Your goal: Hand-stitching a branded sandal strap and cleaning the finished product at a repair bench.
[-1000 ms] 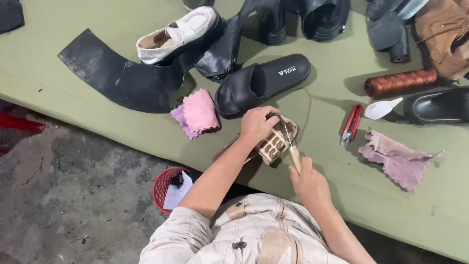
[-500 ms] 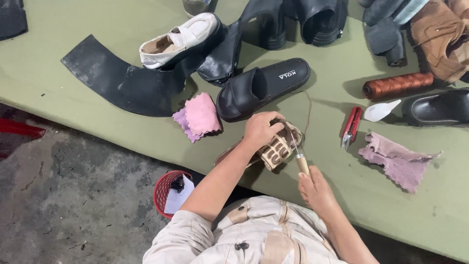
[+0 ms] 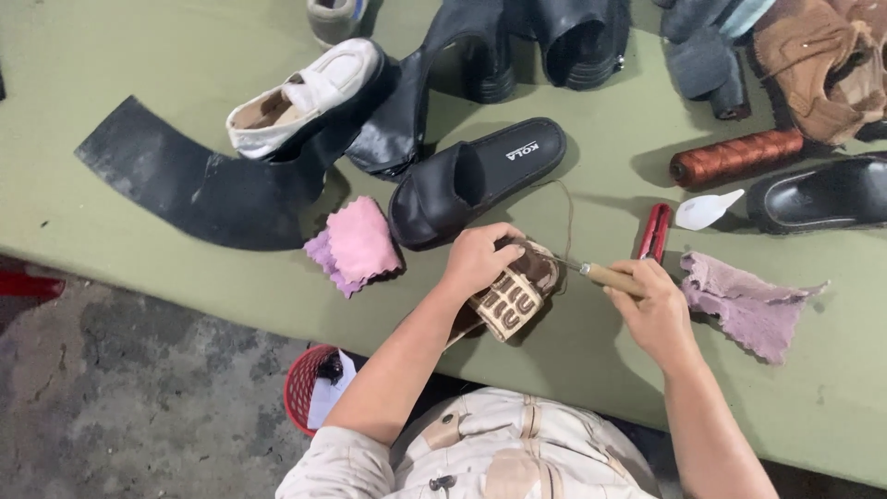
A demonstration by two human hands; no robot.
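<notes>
My left hand (image 3: 480, 259) grips a small brown and cream patterned shoe (image 3: 513, 298) and presses it down on the green table (image 3: 157, 65). My right hand (image 3: 651, 310) holds a wooden-handled awl (image 3: 605, 275) whose metal tip points into the shoe's right side. A thin thread (image 3: 565, 208) loops up from the shoe toward a black slide sandal (image 3: 476, 180). A red tool (image 3: 654, 233) lies just above my right hand.
A pink cloth (image 3: 356, 245) lies left of the shoe and a mauve cloth (image 3: 748, 300) to the right. Further back are a curved black rubber sheet (image 3: 185, 185), a white shoe (image 3: 305, 97), black boots (image 3: 517, 46), a brown thread spool (image 3: 735, 157). A red basket (image 3: 305, 388) sits below the table edge.
My right hand has pulled away to the right with the awl, drawing it out from the shoe. My left hand stays clamped on the shoe.
</notes>
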